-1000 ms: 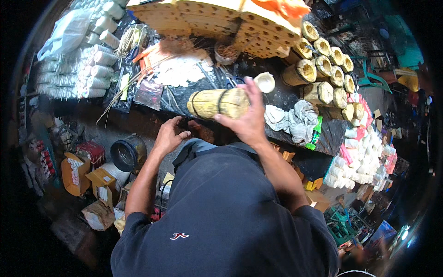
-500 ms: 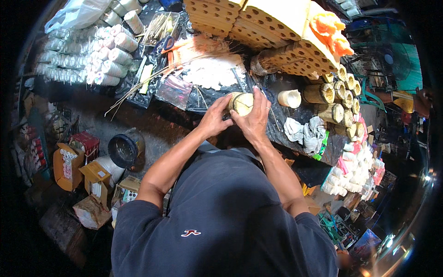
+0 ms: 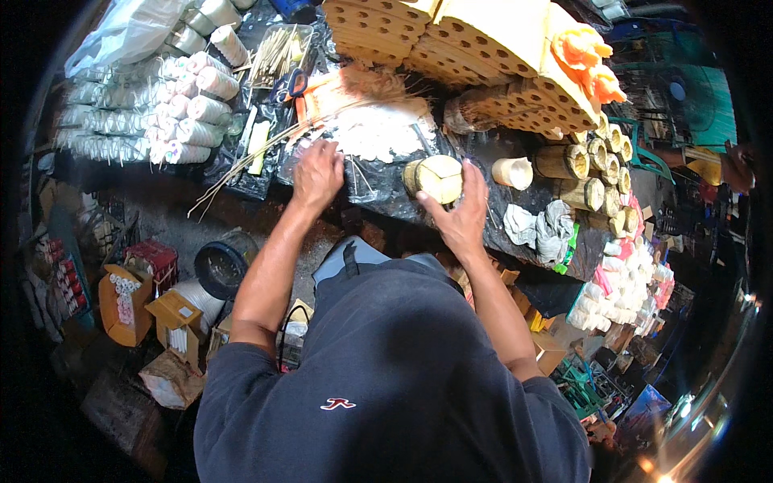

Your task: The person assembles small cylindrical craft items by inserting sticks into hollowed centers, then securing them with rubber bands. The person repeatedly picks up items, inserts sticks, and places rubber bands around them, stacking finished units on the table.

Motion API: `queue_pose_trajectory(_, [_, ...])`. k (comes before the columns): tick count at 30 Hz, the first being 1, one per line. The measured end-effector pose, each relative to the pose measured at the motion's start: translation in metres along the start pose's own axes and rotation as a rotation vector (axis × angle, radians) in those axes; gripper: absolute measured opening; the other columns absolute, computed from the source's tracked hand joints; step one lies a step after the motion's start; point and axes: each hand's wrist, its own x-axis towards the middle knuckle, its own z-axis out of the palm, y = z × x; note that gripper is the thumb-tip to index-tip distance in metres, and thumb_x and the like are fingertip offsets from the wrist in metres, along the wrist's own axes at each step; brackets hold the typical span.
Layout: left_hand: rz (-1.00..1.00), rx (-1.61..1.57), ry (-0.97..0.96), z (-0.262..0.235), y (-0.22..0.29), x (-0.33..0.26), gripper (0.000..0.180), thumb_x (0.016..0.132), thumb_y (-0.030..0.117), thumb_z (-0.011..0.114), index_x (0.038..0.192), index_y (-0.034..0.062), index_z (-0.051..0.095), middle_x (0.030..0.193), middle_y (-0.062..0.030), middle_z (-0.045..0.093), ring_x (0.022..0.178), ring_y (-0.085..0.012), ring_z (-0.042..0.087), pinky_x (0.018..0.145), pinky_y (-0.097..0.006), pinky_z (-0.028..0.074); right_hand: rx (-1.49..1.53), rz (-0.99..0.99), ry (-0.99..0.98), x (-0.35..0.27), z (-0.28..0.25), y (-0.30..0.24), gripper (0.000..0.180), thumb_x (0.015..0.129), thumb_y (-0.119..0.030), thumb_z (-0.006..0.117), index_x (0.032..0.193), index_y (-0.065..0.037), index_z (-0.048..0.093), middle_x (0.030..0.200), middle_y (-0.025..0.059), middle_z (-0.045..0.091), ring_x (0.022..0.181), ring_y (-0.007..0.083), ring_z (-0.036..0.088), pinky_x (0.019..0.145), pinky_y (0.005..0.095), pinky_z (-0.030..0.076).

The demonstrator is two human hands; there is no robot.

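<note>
A short, pale yellow cylinder (image 3: 440, 179) with a dark band around its side stands on the black-covered table, its seamed round end facing up. My right hand (image 3: 465, 211) is closed around its near right side, thumb in front and fingers along the right. My left hand (image 3: 319, 175) is at the table's front edge, over a thin plastic packet, with fingers curled down; what they grip is hidden. Long thin sticks (image 3: 241, 171) lie just left of that hand. White loose material (image 3: 378, 133) is spread beyond both hands.
Large yellow blocks with holes (image 3: 475, 40) stand at the back. White thread spools (image 3: 193, 109) are stacked at left, near blue-handled scissors (image 3: 291, 84). At right are a pale cup-like piece (image 3: 512, 172), banded cylinders (image 3: 564, 162) and crumpled cloth (image 3: 541, 229). A black bucket (image 3: 221, 270) sits below.
My left hand has let go of the cylinder and moved left to the packet. The cylinder, earlier held between both hands, is now farther right and away from me, with only my right hand on it.
</note>
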Motion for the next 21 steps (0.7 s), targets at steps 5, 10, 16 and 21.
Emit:
queue_pose_trajectory(5, [0.154,0.166,0.09,-0.018,-0.015,0.046,0.027,0.085,0.006,0.074,0.111,0.0026,0.07,0.106,-0.0184,0.069,0.101,-0.0395,0.07,0.086,-0.05,0.058,0.198,0.072,0.091,-0.021,-0.019,0.035,0.027,0.092,-0.023,0.085,0.107,0.0,0.079,0.133,0.0217,0.068,0.12,0.0355,0.064,0.107,0.0438,0.048])
queue_pose_trajectory(10, [0.194,0.033,0.092,-0.016,0.001,0.053,0.031,0.089,0.007,0.069,0.12,0.0022,0.073,0.113,-0.0189,0.071,0.1,-0.0392,0.071,0.089,-0.049,0.058,0.105,0.114,0.089,-0.049,-0.033,0.078,0.027,0.088,-0.011,0.084,0.07,0.002,0.068,0.117,0.0178,0.075,0.104,0.0296,0.07,0.091,0.0394,0.054])
queue_pose_trajectory(16, [0.046,-0.235,-0.178,0.005,0.032,0.005,0.028,0.095,0.013,0.071,0.12,-0.0002,0.072,0.107,-0.0206,0.072,0.096,-0.0378,0.072,0.087,-0.047,0.057,-0.112,0.416,-0.274,-0.118,-0.033,0.147,0.085,0.088,-0.011,0.074,0.165,-0.002,0.036,0.137,0.0259,0.065,0.115,0.0412,0.066,0.1,0.0441,0.053])
queue_pose_trajectory(21, [0.107,-0.301,-0.321,0.025,0.05,-0.037,0.028,0.094,0.0,0.068,0.122,0.0022,0.073,0.099,-0.0199,0.073,0.087,-0.0358,0.074,0.079,-0.044,0.058,-0.019,0.607,-0.355,-0.116,-0.049,0.132,0.059,0.089,-0.019,0.076,0.142,0.003,0.063,0.121,0.0232,0.074,0.102,0.0309,0.073,0.093,0.0409,0.057])
